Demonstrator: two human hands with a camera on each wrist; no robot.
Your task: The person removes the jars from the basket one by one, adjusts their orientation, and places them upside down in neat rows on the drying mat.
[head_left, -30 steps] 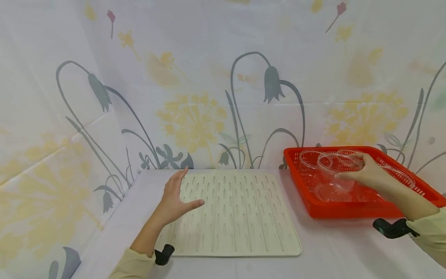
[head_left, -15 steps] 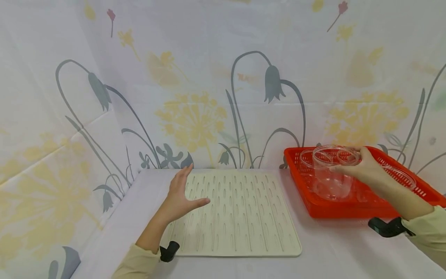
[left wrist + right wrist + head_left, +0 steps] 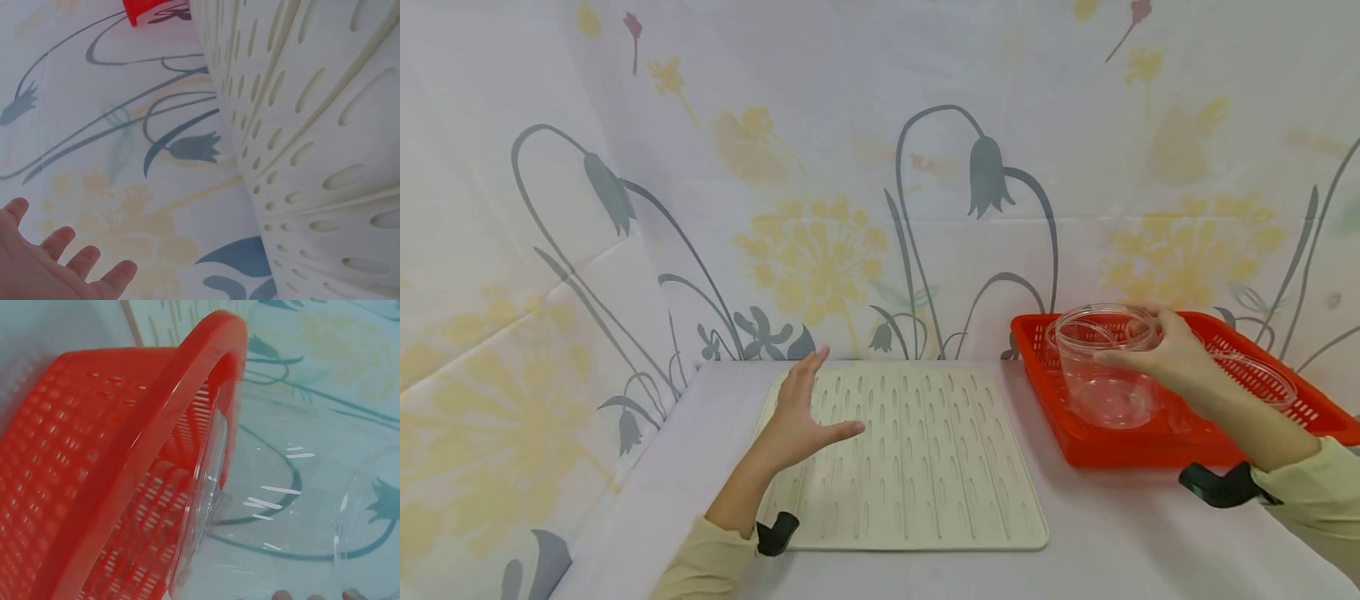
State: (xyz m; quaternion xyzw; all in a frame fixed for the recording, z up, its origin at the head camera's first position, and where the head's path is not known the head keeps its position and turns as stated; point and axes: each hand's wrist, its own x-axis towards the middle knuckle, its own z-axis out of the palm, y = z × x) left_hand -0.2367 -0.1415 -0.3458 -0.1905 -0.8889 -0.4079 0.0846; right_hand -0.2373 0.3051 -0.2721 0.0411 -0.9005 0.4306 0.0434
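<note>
Above the red basket (image 3: 1150,442), the right hand (image 3: 1165,360) grips a clear container (image 3: 1101,367); left hand (image 3: 801,417) hovers, fingers spread.

Both arms wear long sleeves of a pale cream-yellow cloth, the left sleeve (image 3: 703,567) ending at the wrist, the right sleeve (image 3: 1311,492) likewise. A black strap mount (image 3: 777,533) sits on the left wrist and a similar black mount (image 3: 1221,486) on the right. The left hand (image 3: 801,421) and right hand (image 3: 1165,358) are bare, with no rings or gloves
</note>
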